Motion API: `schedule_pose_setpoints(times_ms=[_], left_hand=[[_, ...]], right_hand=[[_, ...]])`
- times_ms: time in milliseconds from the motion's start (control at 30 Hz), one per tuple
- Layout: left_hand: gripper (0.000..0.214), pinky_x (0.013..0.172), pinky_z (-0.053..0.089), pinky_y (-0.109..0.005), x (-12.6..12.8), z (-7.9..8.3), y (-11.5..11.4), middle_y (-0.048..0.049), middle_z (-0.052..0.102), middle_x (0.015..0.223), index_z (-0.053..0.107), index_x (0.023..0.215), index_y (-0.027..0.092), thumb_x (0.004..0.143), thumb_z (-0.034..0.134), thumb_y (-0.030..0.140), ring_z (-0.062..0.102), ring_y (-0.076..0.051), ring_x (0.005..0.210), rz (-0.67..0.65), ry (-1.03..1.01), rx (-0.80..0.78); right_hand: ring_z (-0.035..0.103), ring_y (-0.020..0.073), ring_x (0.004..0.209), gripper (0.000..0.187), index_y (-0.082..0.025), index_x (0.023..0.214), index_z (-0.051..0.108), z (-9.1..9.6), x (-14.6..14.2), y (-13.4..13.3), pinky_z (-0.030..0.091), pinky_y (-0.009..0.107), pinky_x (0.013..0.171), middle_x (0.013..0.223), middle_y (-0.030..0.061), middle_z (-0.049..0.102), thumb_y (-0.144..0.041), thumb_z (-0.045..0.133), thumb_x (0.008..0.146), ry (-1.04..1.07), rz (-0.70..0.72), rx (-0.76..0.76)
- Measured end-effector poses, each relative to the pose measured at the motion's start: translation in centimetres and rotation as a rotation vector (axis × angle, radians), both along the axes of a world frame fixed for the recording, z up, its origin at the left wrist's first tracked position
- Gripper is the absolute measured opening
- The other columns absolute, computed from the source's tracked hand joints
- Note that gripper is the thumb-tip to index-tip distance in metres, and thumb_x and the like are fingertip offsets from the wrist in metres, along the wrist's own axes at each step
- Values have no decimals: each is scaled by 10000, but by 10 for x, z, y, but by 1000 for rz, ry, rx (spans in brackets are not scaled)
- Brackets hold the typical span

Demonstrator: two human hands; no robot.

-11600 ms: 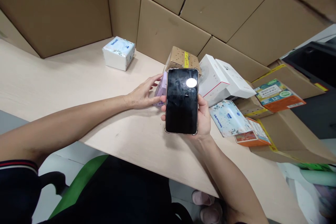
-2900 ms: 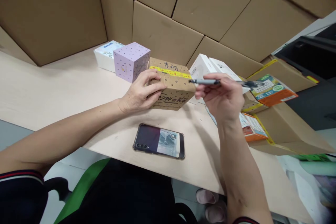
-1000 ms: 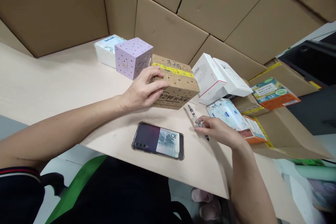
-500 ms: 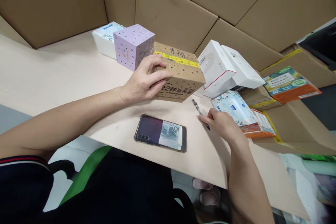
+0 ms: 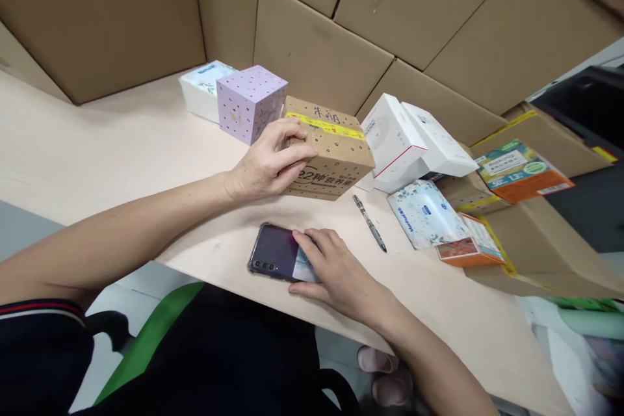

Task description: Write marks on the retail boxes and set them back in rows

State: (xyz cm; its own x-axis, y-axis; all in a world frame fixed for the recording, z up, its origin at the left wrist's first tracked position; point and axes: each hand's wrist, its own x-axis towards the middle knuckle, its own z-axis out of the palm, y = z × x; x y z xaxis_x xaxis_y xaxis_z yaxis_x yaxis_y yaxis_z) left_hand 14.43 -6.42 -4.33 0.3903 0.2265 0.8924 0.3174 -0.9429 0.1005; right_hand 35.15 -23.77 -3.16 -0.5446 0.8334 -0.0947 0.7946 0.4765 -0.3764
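Observation:
My left hand (image 5: pixel 275 162) grips the left end of a brown cardboard box (image 5: pixel 336 153), its fingers bent over the top and front. Yellow tape and handwriting mark the top of this box. Across the right half of a dark smartphone (image 5: pixel 275 250) lies my right hand (image 5: pixel 334 270), with the thumb at the near edge and the fingers over the far edge. The phone rests back up; a banknote (image 5: pixel 303 268) at its back is mostly covered by the hand. To the right, a pen (image 5: pixel 369 224) lies on the table, apart from both hands.
A lilac box (image 5: pixel 251 104) and a tissue pack (image 5: pixel 202 91) stand at back left. White boxes (image 5: pixel 394 140), another tissue pack (image 5: pixel 429 213) and orange boxes (image 5: pixel 524 172) crowd the right, beside an open carton (image 5: pixel 550 240). Large cartons (image 5: pixel 316 45) wall the back of the table (image 5: pixel 121 156).
My right hand has let go of the pen and moved left onto the phone. The pen now lies loose on the table. My left hand stays on the cardboard box.

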Motion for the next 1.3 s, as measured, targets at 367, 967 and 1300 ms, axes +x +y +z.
schedule_pose_setpoints(times_ms=[367,967,1300], left_hand=[[382,1143,492,-575,1,1,-3,-89,544,1254,634,1255,310,911,603,146,524,-284,1312,-11,-29,36],[263,1084,546,-505,2,4,-6,-87,524,1217,615,1193,275,957,547,180,556,-261,1259,16,-14,89],[74,1120,503,-562,0,5,-8,-95,565,1229,604,961,248,949,555,302,557,-297,1269,-17,8,-33]], right_hand=[[696,294,1109,759,-240,1333,653,14,33,10,549,497,1017,1281,141,705,-664,770,715,972,-263,-567],[709,255,976,605,-231,1176,695,77,-17,47,605,494,877,1196,87,747,-666,361,921,1618,-301,-719],[673,326,1100,596,-265,1189,667,66,-29,64,563,624,926,1154,95,729,-677,344,905,1444,-356,-573]])
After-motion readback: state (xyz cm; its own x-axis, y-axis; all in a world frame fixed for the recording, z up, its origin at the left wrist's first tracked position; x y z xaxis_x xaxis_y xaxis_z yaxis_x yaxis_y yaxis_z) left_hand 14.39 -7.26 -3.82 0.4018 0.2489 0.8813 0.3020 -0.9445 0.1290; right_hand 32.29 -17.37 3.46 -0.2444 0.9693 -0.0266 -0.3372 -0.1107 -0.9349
